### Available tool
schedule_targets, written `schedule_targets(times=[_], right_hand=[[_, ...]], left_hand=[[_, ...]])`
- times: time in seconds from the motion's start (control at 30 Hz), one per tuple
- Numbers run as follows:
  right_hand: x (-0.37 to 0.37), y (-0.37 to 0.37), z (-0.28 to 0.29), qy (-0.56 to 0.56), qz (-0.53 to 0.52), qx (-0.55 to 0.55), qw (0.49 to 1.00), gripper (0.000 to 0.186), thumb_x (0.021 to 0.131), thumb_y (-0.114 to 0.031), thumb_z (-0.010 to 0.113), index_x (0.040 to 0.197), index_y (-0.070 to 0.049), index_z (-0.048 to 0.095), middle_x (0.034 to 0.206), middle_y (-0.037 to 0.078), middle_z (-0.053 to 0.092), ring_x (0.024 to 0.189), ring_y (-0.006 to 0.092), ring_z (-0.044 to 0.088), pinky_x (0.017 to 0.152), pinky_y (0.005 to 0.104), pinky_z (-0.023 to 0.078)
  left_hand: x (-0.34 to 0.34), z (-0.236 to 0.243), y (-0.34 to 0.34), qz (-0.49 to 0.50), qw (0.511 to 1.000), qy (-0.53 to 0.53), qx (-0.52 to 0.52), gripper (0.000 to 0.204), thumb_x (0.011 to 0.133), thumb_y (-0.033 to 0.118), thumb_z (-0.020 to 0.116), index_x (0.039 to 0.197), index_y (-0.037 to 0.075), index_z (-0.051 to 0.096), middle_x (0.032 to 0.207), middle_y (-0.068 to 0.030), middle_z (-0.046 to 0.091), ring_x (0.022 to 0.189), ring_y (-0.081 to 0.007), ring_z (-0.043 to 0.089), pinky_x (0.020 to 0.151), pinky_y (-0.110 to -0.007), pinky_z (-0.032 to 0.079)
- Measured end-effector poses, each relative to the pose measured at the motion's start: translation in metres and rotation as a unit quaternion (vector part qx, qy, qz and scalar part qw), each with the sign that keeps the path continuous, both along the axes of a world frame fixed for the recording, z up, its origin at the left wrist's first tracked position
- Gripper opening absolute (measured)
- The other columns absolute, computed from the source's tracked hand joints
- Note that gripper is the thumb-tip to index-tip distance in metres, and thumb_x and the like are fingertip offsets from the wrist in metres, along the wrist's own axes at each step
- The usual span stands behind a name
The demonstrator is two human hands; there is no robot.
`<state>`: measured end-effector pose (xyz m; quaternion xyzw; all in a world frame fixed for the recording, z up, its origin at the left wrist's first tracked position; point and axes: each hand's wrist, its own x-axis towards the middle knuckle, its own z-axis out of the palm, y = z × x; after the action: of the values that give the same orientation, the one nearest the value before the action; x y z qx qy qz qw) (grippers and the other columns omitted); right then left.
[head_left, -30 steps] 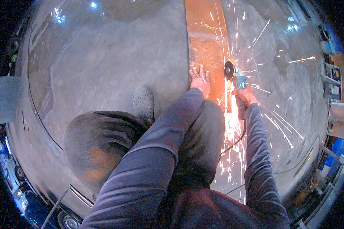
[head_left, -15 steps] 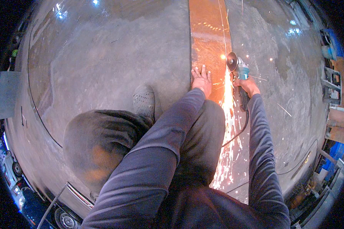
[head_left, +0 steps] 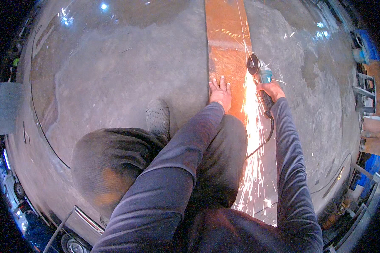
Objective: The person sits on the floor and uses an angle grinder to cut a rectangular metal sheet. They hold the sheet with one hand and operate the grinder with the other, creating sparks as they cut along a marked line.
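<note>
A long rusty steel plate [head_left: 228, 61] runs away from me over the floor. My left hand [head_left: 221, 93] lies flat on it with the fingers spread. To its right, my right hand [head_left: 272, 90] is wrapped round the body of a teal angle grinder [head_left: 266, 76]. The grinder's dark disc [head_left: 253, 64] meets the plate's right edge, where a pale line runs lengthwise. A bright stream of sparks [head_left: 254, 122] pours from the disc back toward me, past my right knee. The exact contact point is lost in the glare.
The grinder's black cord [head_left: 269, 137] loops back through the sparks near my knee. My shoe [head_left: 158, 116] rests on the concrete floor [head_left: 114, 76]. A grey metal frame [head_left: 364, 92] and blue items stand at the far right. Vehicle wheels [head_left: 73, 244] show at lower left.
The grinder and my right hand have shifted slightly up and left in the picture, along with the plate. Sparks still stream, thicker near the disc. My left hand stays flat on the plate.
</note>
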<state>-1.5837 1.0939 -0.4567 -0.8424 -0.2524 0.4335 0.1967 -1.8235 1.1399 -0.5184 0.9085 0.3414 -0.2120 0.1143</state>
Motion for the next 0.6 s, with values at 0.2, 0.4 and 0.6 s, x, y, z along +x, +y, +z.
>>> schedule_targets(times=[0.2, 0.4, 0.6], right_hand=[[-0.025, -0.006, 0.026, -0.06, -0.023, -0.043, 0.997, 0.047, 0.056, -0.02, 0.081, 0.098, -0.003, 0.07, 0.093, 0.013, 0.071, 0.083, 0.0272, 0.068, 0.076, 0.039, 0.052], [-0.02, -0.025, 0.012, -0.03, -0.015, -0.016, 0.999, 0.05, 0.057, -0.018, 0.079, 0.103, -0.003, 0.068, 0.1, 0.012, 0.071, 0.088, 0.0268, 0.067, 0.078, 0.0393, 0.052], [-0.019, -0.039, -0.003, -0.067, -0.013, -0.008, 0.998, 0.046, 0.064, -0.021, 0.079, 0.104, -0.001, 0.066, 0.091, 0.012, 0.069, 0.074, 0.0242, 0.065, 0.067, 0.0408, 0.051]], left_hand=[[-0.003, -0.005, 0.0, 0.007, 1.0, -0.011, 0.0, 0.074, 0.094, 0.033, 0.053, 0.156, 0.004, 0.025, 0.162, -0.0297, 0.01, 0.142, -0.0566, 0.024, 0.114, -0.065, 0.02], [-0.002, -0.007, 0.0, 0.018, 0.999, -0.032, 0.002, 0.068, 0.095, 0.026, 0.049, 0.155, 0.003, 0.027, 0.161, -0.0297, 0.012, 0.141, -0.0569, 0.026, 0.114, -0.065, 0.021], [-0.002, -0.004, 0.0, 0.001, 1.0, -0.017, 0.004, 0.068, 0.095, 0.025, 0.048, 0.155, 0.003, 0.027, 0.161, -0.0306, 0.012, 0.141, -0.0573, 0.027, 0.114, -0.066, 0.021]])
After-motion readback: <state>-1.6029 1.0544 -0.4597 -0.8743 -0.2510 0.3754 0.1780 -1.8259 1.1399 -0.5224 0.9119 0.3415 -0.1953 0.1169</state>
